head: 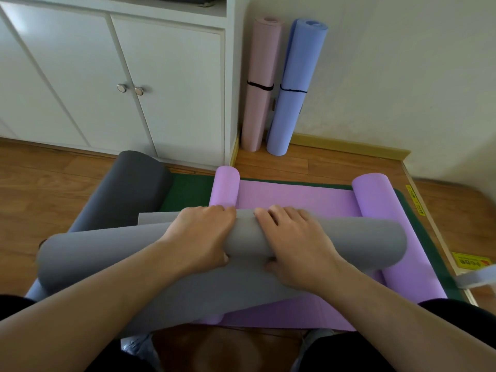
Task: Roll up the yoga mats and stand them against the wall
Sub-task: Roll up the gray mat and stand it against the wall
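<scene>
A light grey yoga mat [349,240] lies partly rolled across the floor in front of me. My left hand [204,234] and my right hand [292,242] both grip the roll near its middle, fingers curled over its far side and thumbs on the near side. Its unrolled part runs toward my knees. Under it lies a purple mat [295,196] with both side edges curled up. A dark grey mat [126,189], curled at its far end, lies to the left. A pink rolled mat [261,84] and a blue rolled mat [295,87], each tied with a black band, stand against the wall.
A dark green mat [188,189] lies beneath the purple one. White cabinet doors [161,84] with round knobs fill the back left. A wooden skirting board [349,146] runs along the wall. A raised wooden edge with yellow stickers [418,202] borders the right side.
</scene>
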{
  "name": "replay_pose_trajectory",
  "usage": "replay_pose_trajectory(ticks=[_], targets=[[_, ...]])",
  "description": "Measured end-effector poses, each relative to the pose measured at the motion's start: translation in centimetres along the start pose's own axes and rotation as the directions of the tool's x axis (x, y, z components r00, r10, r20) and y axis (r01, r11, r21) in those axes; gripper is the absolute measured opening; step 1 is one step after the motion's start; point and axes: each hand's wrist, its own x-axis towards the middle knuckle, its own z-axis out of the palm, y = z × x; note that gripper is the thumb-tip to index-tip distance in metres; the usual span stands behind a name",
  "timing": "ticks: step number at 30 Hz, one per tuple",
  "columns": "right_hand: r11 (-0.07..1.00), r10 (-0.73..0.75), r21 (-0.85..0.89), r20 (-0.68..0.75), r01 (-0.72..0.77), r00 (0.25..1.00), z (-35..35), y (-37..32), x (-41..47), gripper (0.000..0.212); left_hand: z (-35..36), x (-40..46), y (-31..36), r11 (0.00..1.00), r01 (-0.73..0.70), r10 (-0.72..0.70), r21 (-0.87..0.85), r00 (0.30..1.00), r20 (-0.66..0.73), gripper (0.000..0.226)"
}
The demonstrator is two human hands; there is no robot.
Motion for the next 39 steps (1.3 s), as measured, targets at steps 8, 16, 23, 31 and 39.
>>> replay_pose_trajectory(ticks=[8, 16, 23, 31, 39], targets=[[0.997, 0.026, 0.078, 0.049, -0.030, 0.998, -0.9, 0.0, 0.1, 0.056, 0.6, -0.4, 0.3, 0.996, -0.087, 0.090, 0.029, 0.991, -0.100, 0.061], [0.999, 0.030, 0.041, -0.002, -0.030, 1.000, -0.2, 0.1, 0.3, 0.103, -0.4, -0.2, 0.0, 0.999, 0.007, -0.006, 0.050, 1.000, -0.016, 0.044], [0.994, 0.011, 0.107, 0.055, -0.017, 0.998, -0.7, -0.3, 0.2, 0.061, -0.4, -0.9, 0.2, 0.999, -0.035, 0.035, -0.029, 0.999, -0.014, 0.060], [0.990, 0.008, 0.140, 0.031, -0.013, 0.999, -0.9, -0.3, 0.0, 0.066, 0.4, -0.3, 0.3, 0.996, -0.043, 0.045, 0.076, 0.999, -0.021, 0.051], [0.993, -0.011, 0.115, 0.035, 0.007, 0.999, -1.1, -0.5, 0.4, 0.068, -1.4, -0.3, -0.4, 0.998, -0.040, 0.043, -0.053, 0.998, 0.051, 0.054]])
